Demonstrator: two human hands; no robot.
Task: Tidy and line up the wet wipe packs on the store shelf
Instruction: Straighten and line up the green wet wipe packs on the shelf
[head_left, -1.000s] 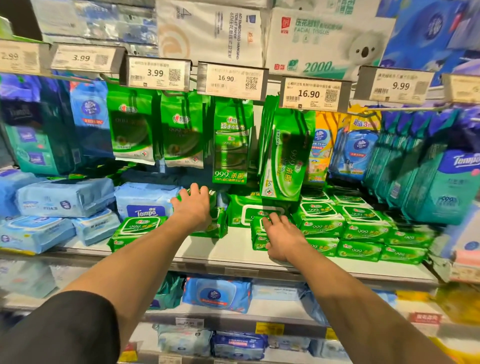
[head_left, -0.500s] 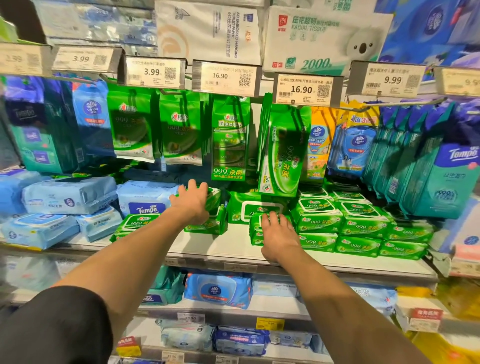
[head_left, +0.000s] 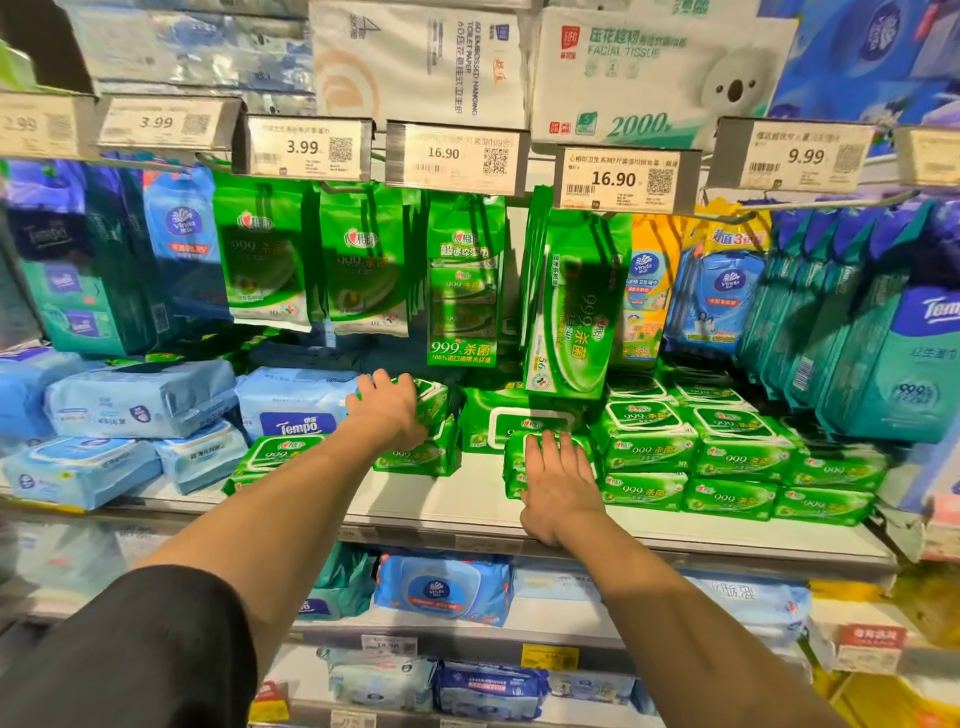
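Small green wet wipe packs lie in stacks on the white shelf (head_left: 457, 512). My left hand (head_left: 389, 408) grips the top pack of a short green stack (head_left: 434, 452) left of centre, its fingers curled over the pack's top. My right hand (head_left: 558, 480) lies flat, fingers straight, on top of a two-high green stack (head_left: 514, 467) at the middle. To the right, several green packs (head_left: 727, 467) sit in neat rows, two high. Another green pack (head_left: 270, 454) lies slanted at the left, and a larger green pack (head_left: 498, 421) lies behind my right hand.
Light blue wipe packs (head_left: 140, 400) and a Tempo pack (head_left: 296, 405) fill the shelf's left side. Hanging green bags (head_left: 265, 260) and a tall green pack (head_left: 571, 312) dangle from hooks just above my hands. Teal Tempo packs (head_left: 883, 353) crowd the right. Price tags (head_left: 457, 153) line the rail overhead.
My left hand slid a little right and farther over the top pack of its stack. My right hand moved up from the stack's front onto its top. The view shifted slightly.
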